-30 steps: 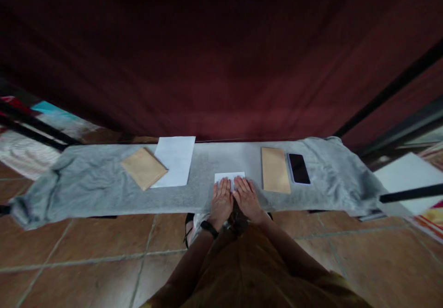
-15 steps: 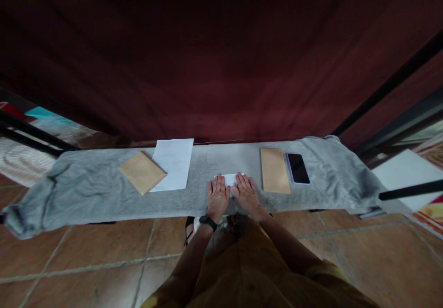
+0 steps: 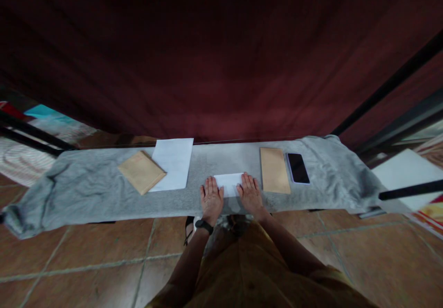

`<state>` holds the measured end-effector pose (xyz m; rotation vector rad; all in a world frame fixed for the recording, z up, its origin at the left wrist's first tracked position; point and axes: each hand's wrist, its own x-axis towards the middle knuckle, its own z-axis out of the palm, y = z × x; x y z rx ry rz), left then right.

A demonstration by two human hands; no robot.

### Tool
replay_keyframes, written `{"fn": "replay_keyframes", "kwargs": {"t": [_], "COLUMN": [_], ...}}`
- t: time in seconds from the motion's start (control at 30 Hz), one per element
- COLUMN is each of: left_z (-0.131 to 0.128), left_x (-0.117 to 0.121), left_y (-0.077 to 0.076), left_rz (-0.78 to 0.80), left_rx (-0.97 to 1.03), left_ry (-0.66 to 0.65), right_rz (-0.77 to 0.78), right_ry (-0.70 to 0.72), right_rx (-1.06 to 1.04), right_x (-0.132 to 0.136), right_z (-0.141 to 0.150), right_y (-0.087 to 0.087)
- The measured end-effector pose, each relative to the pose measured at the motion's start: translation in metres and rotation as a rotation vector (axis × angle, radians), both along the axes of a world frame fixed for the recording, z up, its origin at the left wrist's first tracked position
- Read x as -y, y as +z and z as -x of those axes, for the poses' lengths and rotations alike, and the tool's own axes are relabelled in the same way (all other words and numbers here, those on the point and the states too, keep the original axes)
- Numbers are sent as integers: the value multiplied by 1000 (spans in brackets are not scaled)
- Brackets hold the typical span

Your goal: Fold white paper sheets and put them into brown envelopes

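Note:
A small folded sheet of white paper (image 3: pixel 229 184) lies flat in front of me, between my two hands. My left hand (image 3: pixel 212 198) rests flat at the paper's left edge, fingers stretched out, a dark watch on its wrist. At the right edge lies my right hand (image 3: pixel 250 194), palm down with its fingers extended. To the right of it sits a brown envelope (image 3: pixel 275 170), with a phone (image 3: pixel 298 168) beside that. Over on the left, more brown envelopes (image 3: pixel 141 172) partly cover larger white paper (image 3: pixel 175 162).
Grey cloth (image 3: pixel 93 183) covers the long narrow surface and hangs in folds at both ends. A dark red curtain (image 3: pixel 214 91) rises behind it. Black bars (image 3: pixel 411 190) stand at the sides. Tiled floor (image 3: pixel 114 239) shows below.
Both hands have slid outward from the middle of the folded paper to its two side edges, so more of the paper shows. The envelopes and phone have stayed put.

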<state>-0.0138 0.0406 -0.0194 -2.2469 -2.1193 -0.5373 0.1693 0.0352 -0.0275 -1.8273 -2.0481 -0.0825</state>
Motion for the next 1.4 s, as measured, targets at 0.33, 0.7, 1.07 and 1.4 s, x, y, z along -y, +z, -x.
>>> {"fn": "replay_keyframes", "kwargs": {"t": [0.33,0.7,1.07,1.4], "left_z": [-8,-21,-12,-18], "left_x": [-1,-8,-6,-3], "left_y": [10,15,13,14], "left_rz": [28,139,76,65], "left_rx": [-12,-56,-71,-101], "left_ry": [-67,-188,-113,-91], "right_rz": [-7,106,35,24], "right_ry": [77,148,62,1], "right_rx": [-31,-30,-6,-5], "right_x": [1,-4,0,10], "right_z": [3,11,1,-17], "right_y": [8,14,4,1]}}
